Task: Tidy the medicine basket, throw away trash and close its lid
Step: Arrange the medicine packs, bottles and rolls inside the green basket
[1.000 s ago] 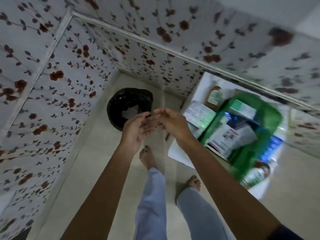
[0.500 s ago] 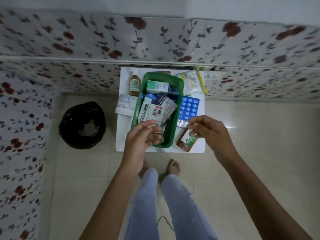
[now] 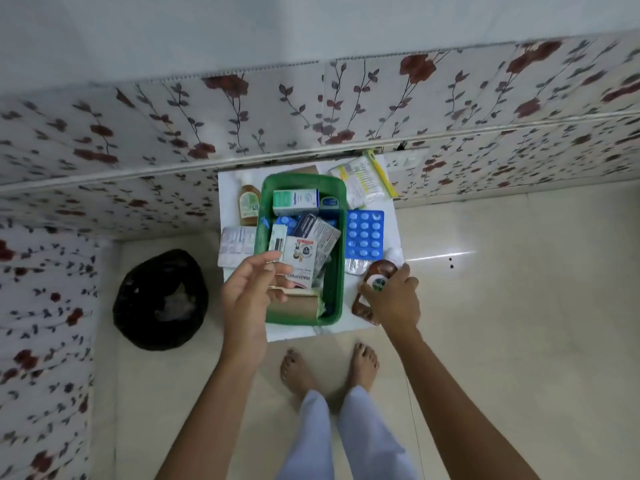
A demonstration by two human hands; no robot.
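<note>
A green medicine basket (image 3: pixel 336 289) stands on a small white table (image 3: pixel 301 332), packed with boxes and blister packs. My right hand (image 3: pixel 393 299) grips a brown antiseptic bottle (image 3: pixel 375 278) lying on the table just right of the basket. My left hand (image 3: pixel 252 289) hovers over the basket's near left corner with fingers apart, holding nothing. A blue blister pack (image 3: pixel 364 233) lies right of the basket. Left of the basket stand a second amber bottle (image 3: pixel 248 204) and a silver tablet strip (image 3: pixel 237 244). No lid can be seen.
A black-lined trash bin (image 3: pixel 161 299) sits on the tiled floor left of the table. A clear zip pouch with yellow edge (image 3: pixel 363 183) lies at the table's back right. Floral-papered walls close in behind and to the left. My bare feet (image 3: pixel 329 367) stand just before the table.
The view swung from the bin back to the table. My hands, held together over the bin, parted; the right one dropped onto the brown bottle and the left moved over the basket.
</note>
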